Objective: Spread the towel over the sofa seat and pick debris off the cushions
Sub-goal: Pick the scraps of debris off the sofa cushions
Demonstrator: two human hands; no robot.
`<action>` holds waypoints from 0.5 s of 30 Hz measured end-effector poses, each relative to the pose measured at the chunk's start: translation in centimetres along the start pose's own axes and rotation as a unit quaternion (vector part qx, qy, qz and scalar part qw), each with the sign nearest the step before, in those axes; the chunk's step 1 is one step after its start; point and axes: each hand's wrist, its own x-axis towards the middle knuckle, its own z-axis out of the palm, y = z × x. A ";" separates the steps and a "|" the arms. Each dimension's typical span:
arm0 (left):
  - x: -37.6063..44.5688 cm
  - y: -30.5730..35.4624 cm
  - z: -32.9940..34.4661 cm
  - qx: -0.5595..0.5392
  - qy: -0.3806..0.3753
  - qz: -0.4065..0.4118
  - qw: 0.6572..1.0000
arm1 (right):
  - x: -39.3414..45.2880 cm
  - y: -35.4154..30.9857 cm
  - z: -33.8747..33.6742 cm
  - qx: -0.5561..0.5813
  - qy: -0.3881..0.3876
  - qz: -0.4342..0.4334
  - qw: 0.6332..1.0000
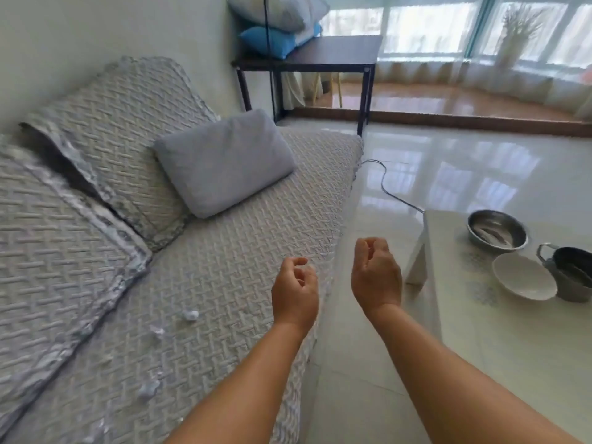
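Both bare forearms reach forward from the bottom edge, the left hand (296,288) above the front edge of the sofa seat, the right hand (376,274) beyond it above the glossy pale floor (464,174). Each hand's fingers hang loosely curled, apparently holding nothing, though blur leaves that uncertain. Left of both hands stretches the grey woven-textured towel (230,257), already laid over the seat, its long axis running away from the hands toward a plump grey pillow (224,163). Right of the right hand, a pale tabletop (487,331) carries a steel bowl (497,230), a white ceramic dish (523,281) and a dark metal pot (573,274). Small white scraps of debris (190,315) lie on the towel left of and nearer the camera than the left hand, which is the closer one; picking them up looks likely to call for that hand to draw back and leftward.
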 end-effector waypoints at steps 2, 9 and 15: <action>2.8 -1.5 -4.1 -0.004 0.040 -0.021 0.999 | 0.3 -3.2 4.8 0.011 -0.054 -0.026 0.998; 8.5 -7.7 -16.6 0.024 0.190 -0.123 0.974 | -1.9 -11.0 20.0 0.002 -0.231 -0.097 0.968; 10.3 -13.4 -22.8 0.033 0.315 -0.226 0.921 | -3.9 -13.5 30.9 -0.010 -0.369 -0.148 0.918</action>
